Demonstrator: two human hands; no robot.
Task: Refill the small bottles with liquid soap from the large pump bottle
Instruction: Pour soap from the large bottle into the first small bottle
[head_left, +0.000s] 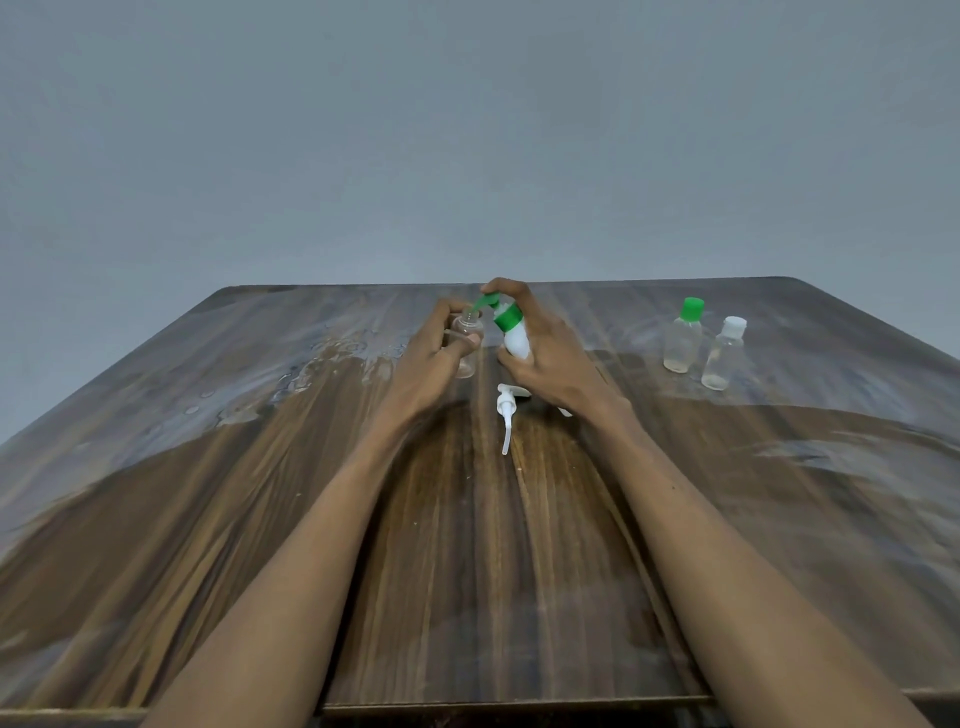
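My left hand (434, 353) grips a small clear bottle (466, 332) with no cap, standing on the wooden table (260, 467). My right hand (545, 353) holds the white pump bottle (515, 340) with a green collar and green pump head, one finger on top. The green spout (482, 303) points down into the small bottle's open neck. The pump bottle's lower body is hidden by my fingers.
A loose white pump cap with its tube (506, 410) lies on the table just in front of my hands. At the right stand a clear bottle with a green cap (683, 335) and a clear bottle with a white cap (723, 353). A grey wall rises behind the table.
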